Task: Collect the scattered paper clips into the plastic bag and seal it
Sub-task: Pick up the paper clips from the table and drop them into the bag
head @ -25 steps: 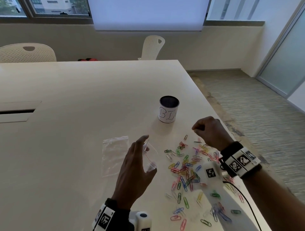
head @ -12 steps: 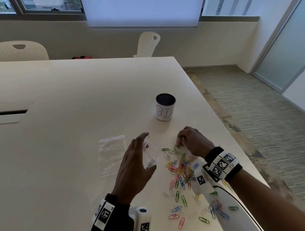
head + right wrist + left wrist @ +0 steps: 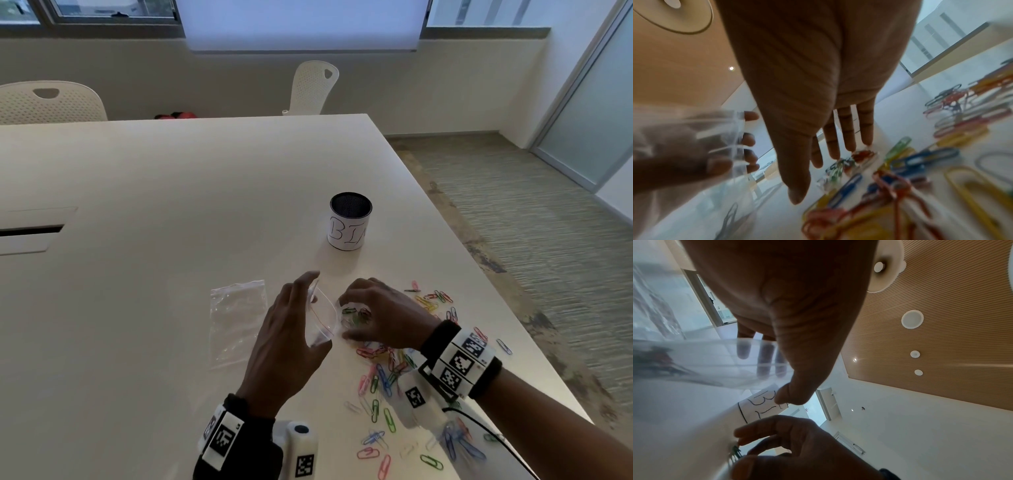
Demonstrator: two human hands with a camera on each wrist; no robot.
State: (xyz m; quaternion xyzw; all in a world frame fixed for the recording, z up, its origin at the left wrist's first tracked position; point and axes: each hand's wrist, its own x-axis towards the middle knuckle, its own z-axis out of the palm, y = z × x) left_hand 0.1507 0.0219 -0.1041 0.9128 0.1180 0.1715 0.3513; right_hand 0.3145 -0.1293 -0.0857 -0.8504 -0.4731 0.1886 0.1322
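On the far left of your counter a dark cable slot is cut into the top, well apart from your work. Next comes a flat, empty clear bag lying just beside your left hand. That hand holds the plastic bag you are filling: your thumb and fingers are curled round its mouth and hold it open, facing right. In the left wrist view those fingertips show through the clear film.

Just right of the bag's mouth is your right hand, palm down. Its fingers are nearly straight and grasp nothing firmly; their tips rest on a small green and red cluster of clips on the counter at the bag's opening. Whether any clip is already inside the bag cannot be told through the blurred film.

Behind your 2 hands stands a mesh cup with a white label, near but not touching them. The scattered paper clips lie mostly under and to the right of your right wrist, down toward the near edge; a smaller group lies beyond that hand. Your wrist band and its cable pass over part of the pile and hide some clips. Farther right the counter ends and the carpet begins.
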